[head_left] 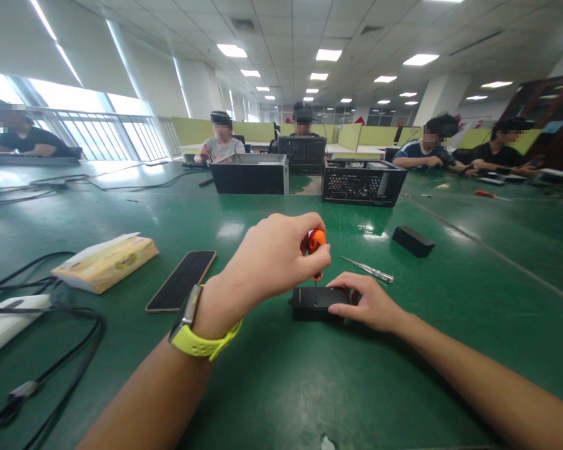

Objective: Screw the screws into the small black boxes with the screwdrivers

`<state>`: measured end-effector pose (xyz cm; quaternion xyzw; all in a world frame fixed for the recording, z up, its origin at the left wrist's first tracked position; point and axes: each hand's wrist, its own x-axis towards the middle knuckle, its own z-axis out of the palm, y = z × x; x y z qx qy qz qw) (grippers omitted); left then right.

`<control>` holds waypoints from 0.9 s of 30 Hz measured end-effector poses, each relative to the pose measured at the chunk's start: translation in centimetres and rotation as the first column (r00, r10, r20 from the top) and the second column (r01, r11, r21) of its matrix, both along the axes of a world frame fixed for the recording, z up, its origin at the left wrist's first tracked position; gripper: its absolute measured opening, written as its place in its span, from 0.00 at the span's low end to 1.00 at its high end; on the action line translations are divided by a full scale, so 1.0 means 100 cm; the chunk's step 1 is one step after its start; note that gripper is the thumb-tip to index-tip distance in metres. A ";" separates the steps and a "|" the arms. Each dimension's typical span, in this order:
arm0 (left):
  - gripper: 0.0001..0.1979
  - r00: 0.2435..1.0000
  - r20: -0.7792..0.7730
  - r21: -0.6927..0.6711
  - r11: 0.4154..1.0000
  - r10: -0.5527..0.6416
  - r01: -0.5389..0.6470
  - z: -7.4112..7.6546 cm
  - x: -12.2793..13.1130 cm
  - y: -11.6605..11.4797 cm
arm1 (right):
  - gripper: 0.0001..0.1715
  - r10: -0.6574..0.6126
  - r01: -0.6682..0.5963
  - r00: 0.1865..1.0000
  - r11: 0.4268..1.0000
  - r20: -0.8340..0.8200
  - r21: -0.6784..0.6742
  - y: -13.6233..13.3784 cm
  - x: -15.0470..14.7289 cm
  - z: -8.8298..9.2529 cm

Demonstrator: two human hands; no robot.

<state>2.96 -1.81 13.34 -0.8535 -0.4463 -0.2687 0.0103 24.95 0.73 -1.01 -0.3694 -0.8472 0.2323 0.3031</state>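
At the near edge of the green table (272,387), a small white scrap (327,442) is cut off, so what it is cannot be told. A black box (309,307) is laid flat on the table, and its right end is gripped by the right hand (370,303), thumb on the near side, fingers over the top. An orange screwdriver (317,240) is pinched by the thumb and fingers of the left hand (276,253) and held upright over the box. A screw seems to be being worked; whether in or out cannot be told. The box should be kept still and the screwdriver straight. The tip and any screw cannot be made out, and some left fingers are hidden. Past the right hand, a thin clear screwdriver (378,274) is seen. Farther off, two big cases (248,178) are set apart, their insides hard to make out.
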 end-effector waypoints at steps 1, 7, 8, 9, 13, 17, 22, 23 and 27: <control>0.07 1.000 -0.015 -0.001 1.000 0.003 -0.003 0.000 0.000 0.000 | 0.20 -0.001 0.001 1.000 1.000 0.001 -0.004 0.000 0.000 0.000; 0.08 0.997 -0.082 0.016 1.000 -0.003 0.004 0.000 -0.001 0.001 | 0.20 -0.003 0.003 1.000 1.000 -0.011 -0.003 0.000 -0.001 0.000; 0.09 0.997 -0.078 0.019 1.000 -0.010 0.011 0.000 -0.001 0.001 | 0.20 -0.002 0.002 1.000 1.000 -0.011 0.000 0.000 -0.001 0.000; 0.10 0.998 -0.068 0.021 1.000 -0.017 0.019 -0.001 -0.001 0.001 | 0.20 -0.001 0.002 1.000 1.000 -0.009 0.004 0.000 -0.001 0.000; 0.16 0.999 -0.023 0.007 0.999 -0.032 0.032 -0.002 -0.002 0.002 | 0.19 -0.001 0.001 1.000 1.000 -0.001 0.008 0.000 -0.002 0.000; 0.11 0.998 -0.032 0.025 0.999 -0.044 0.045 -0.001 -0.002 0.002 | 0.20 -0.003 0.003 1.000 1.000 0.001 -0.009 0.000 -0.001 0.001; 0.13 0.999 -0.034 0.055 0.998 -0.011 0.013 0.000 -0.001 0.002 | 0.20 -0.008 0.008 1.000 1.000 0.000 -0.011 0.000 0.001 0.001; 0.13 0.999 -0.031 0.058 0.998 -0.008 0.010 0.000 -0.001 0.002 | 0.20 -0.009 0.009 1.000 1.000 -0.001 -0.009 0.000 0.002 0.001; 0.14 0.999 0.009 0.052 0.997 -0.052 0.051 -0.001 -0.001 0.003 | 0.21 -0.007 0.007 1.000 1.000 0.000 -0.010 -0.001 0.002 0.002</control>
